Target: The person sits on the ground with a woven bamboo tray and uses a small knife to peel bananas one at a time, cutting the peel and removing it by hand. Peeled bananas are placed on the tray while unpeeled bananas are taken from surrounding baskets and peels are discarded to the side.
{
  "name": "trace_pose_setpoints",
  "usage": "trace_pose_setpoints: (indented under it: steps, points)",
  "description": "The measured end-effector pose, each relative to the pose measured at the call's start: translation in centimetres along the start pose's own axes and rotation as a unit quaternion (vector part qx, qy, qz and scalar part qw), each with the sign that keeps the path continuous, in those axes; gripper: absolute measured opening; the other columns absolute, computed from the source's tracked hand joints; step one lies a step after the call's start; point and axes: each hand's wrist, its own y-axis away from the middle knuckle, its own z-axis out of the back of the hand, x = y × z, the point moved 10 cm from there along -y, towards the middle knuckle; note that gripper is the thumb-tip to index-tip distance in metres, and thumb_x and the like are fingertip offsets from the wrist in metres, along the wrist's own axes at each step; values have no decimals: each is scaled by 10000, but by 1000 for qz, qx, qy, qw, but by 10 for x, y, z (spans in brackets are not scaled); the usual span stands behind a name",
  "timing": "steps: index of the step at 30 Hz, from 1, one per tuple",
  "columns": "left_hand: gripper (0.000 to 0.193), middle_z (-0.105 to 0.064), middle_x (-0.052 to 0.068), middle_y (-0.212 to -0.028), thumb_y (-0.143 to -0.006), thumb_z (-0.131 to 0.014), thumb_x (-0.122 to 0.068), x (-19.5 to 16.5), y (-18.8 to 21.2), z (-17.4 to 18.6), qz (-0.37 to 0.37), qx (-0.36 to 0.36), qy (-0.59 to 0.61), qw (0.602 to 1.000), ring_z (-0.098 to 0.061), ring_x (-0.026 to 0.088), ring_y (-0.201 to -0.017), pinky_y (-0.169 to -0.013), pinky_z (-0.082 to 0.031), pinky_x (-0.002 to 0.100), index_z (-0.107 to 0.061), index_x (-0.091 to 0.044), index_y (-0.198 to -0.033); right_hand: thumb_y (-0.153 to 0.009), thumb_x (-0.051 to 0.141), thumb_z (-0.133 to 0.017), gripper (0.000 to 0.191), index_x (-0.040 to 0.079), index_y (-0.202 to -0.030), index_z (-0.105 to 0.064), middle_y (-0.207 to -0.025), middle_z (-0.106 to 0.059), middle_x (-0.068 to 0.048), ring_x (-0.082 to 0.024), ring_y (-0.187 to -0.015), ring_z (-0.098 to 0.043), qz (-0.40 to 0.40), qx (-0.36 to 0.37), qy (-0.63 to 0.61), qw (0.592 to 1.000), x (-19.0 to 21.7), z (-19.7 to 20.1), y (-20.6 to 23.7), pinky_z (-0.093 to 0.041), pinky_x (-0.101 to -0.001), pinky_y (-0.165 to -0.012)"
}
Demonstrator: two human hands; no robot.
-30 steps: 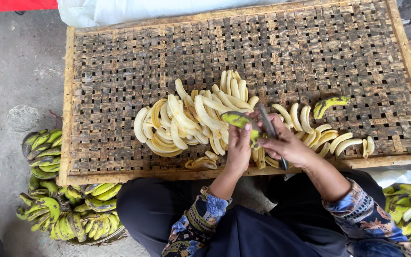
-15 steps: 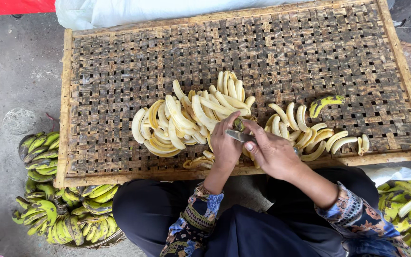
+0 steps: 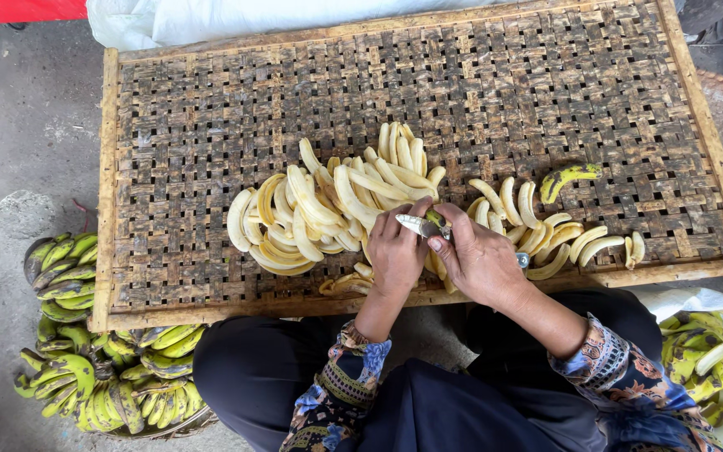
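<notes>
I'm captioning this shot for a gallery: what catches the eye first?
The pale heap of peeled bananas at the middle of the woven tray, where the left hand and right hand meet over a knife. Then the green bunches on the floor at lower left.

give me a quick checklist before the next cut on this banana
1. Knife gripped in right hand: ok.
2. Banana held by left hand: ok, mostly hidden.
3. Left fingers away from the blade edge: cannot tell.
4. Bare room on woven tray for peeled fruit: ok.
5. Peeled pile lying fully on tray: ok.
6. Unpeeled green bananas on the ground at left: ok.
</notes>
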Motion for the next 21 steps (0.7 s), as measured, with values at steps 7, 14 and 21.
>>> trace_pose_setpoints:
  steps: [7,14,21]
  points:
    - [569,-686,120,-1157,-780,-825,-66,-2,6,-11,11,-12,28,999,-636,357,-1070,-910,-543,457,-628,-120,-1311,-1152,311,-454,342,65,-1380,-384,-996,-604,-183,-407,-882,-628,98,-67,-234,965,5,4,6,-506,-496,-735]
    - [475,-684,146,-1284,-857,-724,45,7,13,-17,-42,-34,160,986,-647,353,-1224,-1067,-525,474,-594,-91,-1293,-1027,499,-432,378,157,-1185,-457,-714,-461,10,-91,-523,-376,-231,117,-613,747,-51,-57,12,-277,-244,-442]
    - [458,-638,134,-1396,-954,-738,42,35,22,-33,-24,-123,397,909,-612,300,-1353,-1135,-569,404,-563,-115,-1347,-1015,553,-404,351,212,-1087,-367,-700,-452,36,-107,-505,-399,-247,40,-660,708,-91,-58,7,-295,-270,-423]
